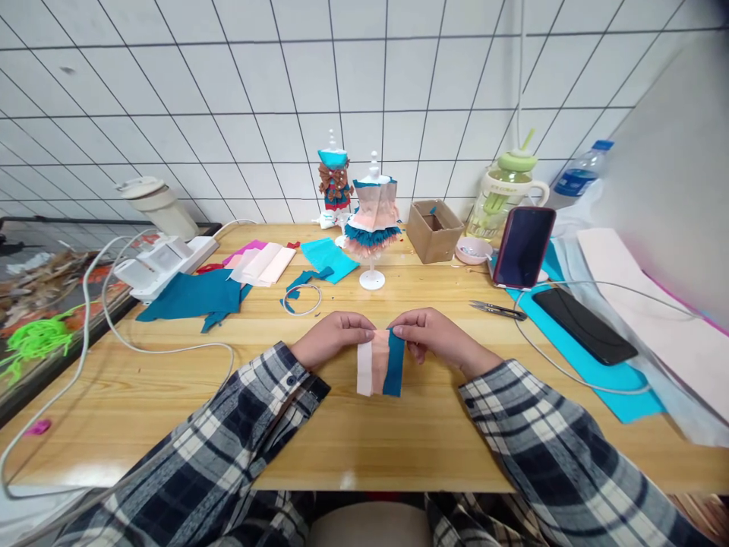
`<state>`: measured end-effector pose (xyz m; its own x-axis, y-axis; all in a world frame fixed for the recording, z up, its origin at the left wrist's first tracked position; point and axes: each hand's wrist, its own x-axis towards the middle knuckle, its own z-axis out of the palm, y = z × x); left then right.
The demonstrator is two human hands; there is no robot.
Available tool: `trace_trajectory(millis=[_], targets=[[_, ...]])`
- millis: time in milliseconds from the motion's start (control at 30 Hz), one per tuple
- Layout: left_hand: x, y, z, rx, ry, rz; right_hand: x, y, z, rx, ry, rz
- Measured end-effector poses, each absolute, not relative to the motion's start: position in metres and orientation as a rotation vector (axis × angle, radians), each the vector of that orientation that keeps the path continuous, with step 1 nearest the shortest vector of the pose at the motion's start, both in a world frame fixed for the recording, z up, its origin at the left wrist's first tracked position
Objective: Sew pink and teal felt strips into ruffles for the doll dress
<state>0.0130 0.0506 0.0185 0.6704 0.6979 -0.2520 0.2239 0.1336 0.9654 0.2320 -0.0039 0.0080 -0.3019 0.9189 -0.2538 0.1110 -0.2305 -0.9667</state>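
Left hand and right hand pinch the far edge of paper, seemingly light, soft, easily torn, best held gently by its corners.

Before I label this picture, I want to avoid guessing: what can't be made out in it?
All in the head view:
Top edge of the strips: partly hidden by the left hand and right hand.
Floor of the box: hidden by its front walls.
Contents of the bowl: too small to name.
Words on the bottle: too small and blurred.
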Motion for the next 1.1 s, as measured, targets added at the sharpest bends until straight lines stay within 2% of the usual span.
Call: trace_trajectory(millis=[200, 333, 467, 900, 1000, 1100], targets=[[0.016, 0.05, 0.017, 1.754, 0.94, 0.383, 0.231, -0.002, 0.01, -1.576, -1.6, 1.188], [0.018, 0.05, 0.011, 2.122, 1.025, 0.476, 0.235, 0.002, 0.003, -1.567, -1.767, 0.967], [0.017, 0.052, 0.009, 2.251, 1.041, 0.52, 0.234, 0.003, -0.004, -1.478, -1.954, 0.669], [0.017, 0.053, 0.008, 2.32, 1.05, 0.435, 0.233, 0.003, -0.004, -1.508, -1.833, 1.028], [0.017, 0.053, 0.006, 2.353, 1.054, 0.407, 0.235, 0.004, -0.007, -1.569, -1.86, 0.944], [0.018, 0.054, 0.004, 2.426, 1.053, 0.391, 0.237, 0.005, -0.008, -1.644, -1.962, 0.709]])
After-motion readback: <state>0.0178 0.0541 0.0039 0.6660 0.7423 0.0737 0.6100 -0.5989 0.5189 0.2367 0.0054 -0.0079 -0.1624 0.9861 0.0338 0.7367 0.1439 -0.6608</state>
